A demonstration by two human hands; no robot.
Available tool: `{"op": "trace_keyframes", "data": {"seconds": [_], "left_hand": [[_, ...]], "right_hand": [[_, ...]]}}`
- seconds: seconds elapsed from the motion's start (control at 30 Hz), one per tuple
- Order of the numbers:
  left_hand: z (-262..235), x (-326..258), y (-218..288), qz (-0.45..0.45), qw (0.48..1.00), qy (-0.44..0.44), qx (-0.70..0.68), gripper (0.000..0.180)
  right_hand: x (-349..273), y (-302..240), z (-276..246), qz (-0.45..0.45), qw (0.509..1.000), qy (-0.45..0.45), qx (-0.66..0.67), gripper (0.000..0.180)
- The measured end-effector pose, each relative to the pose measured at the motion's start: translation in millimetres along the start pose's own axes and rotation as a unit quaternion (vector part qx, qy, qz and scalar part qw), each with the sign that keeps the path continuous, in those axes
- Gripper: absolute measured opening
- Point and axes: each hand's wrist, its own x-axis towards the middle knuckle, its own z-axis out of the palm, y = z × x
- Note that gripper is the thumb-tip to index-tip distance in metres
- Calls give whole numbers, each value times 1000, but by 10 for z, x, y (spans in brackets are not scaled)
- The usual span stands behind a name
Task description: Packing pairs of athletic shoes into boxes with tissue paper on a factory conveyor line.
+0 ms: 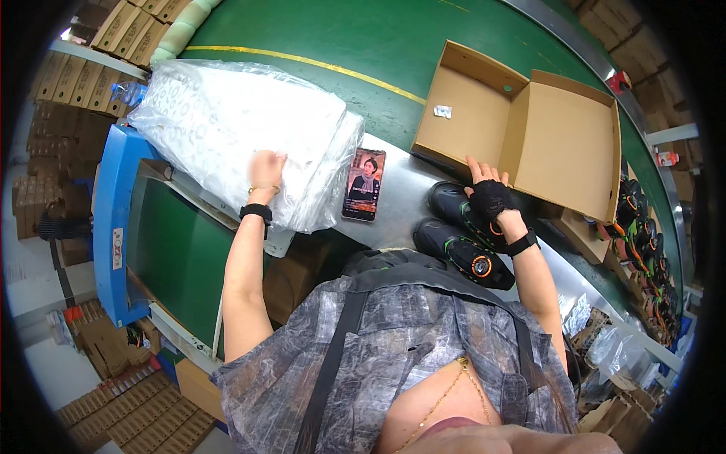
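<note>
Black shoes [463, 236] are lying under the gloved right hand [490, 195], fingers spread open; left hand [266, 168] is pressing flat on plastic-wrapped paper [242, 129].

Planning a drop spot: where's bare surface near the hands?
Free: green belt beyond the open shoe box, and inside the box's empty halves. Crowded: steel table between phone, plastic-wrapped stack under left hand, black shoes by right hand.

Left hand [266, 168] on plastic-wrapped paper stack [242, 125]; right hand [488, 193] on black shoe [461, 204] beside open carton [529, 125].
</note>
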Motion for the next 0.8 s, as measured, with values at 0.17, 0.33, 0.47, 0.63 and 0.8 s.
{"op": "trace_keyframes", "data": {"seconds": [0.17, 0.33, 0.47, 0.63, 0.8], "left_hand": [[-117, -46, -314, -45, 998, 11, 51, 21], [-1190, 198, -768, -127, 980, 109, 106, 24], [-2233, 399, 519, -58, 947, 235, -211, 22], [-1752, 359, 2102, 109, 874, 43, -472, 17], [-742, 314, 3340, 148, 780, -204, -573, 11]], "right_hand": [[2, -9, 53, -20, 1000, 17, 9, 63], [30, -59, -13, -34, 999, 4, 13, 62], [-9, 52, -31, -6, 999, -6, 50, 65], [-340, -354, -850, -182, 960, 36, 212, 78], [-473, -707, -1283, -171, 641, 61, 746, 62]]}}
